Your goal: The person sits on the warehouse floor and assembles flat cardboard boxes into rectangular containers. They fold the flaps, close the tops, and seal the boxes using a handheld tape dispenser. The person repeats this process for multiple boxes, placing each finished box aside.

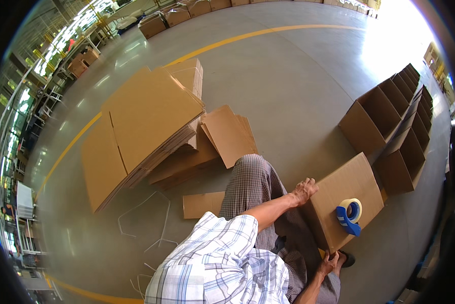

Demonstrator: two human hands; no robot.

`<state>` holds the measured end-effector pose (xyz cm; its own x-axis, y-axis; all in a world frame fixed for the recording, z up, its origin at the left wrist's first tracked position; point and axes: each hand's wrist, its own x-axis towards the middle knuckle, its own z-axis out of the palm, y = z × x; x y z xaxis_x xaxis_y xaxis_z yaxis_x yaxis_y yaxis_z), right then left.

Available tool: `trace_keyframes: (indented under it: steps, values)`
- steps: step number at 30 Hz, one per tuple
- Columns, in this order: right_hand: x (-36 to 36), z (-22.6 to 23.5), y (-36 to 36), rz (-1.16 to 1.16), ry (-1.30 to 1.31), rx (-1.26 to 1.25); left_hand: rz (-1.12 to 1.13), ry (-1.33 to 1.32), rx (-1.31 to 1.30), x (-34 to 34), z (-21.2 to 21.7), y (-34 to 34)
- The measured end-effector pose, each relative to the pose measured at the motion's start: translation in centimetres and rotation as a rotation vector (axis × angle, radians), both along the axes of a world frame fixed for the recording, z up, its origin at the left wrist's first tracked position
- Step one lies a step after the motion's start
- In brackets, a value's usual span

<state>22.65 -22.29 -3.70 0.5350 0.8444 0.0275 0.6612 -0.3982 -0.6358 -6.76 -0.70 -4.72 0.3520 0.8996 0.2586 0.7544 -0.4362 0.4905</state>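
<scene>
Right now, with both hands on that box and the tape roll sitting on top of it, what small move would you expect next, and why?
Probably the right hand lets go and reaches for the tape roll. The cardboard box is folded shut, the left hand steadies its far edge, and the roll lies unused on top, while finished open boxes stand in a row nearby.

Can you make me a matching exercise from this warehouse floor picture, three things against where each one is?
Things:
1. blue tape dispenser with pale roll
2. stack of flat brown cardboard sheets
3. row of open brown cardboard boxes

Places:
A. on the floor, left
B. along the right side
C. on top of the closed brown cardboard box under the left hand

Pairs: 1-C, 2-A, 3-B
</scene>
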Motion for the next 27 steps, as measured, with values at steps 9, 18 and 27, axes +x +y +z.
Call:
trace_keyframes:
  steps: [9,18,27]
  values:
    - [0.7,-1.2,-0.4,-0.015,0.046,-0.005,0.057,-0.255,-0.365,-3.1,-0.9,1.0]
    - [-2.0,-4.0,0.4,-0.354,0.068,-0.079,0.584,-0.294,-0.547,1.8,-1.8,-2.3]
    - [-9.0,-4.9,5.7,-0.528,0.705,0.113,0.148,-0.396,-0.75,5.8,-0.3,-7.6]
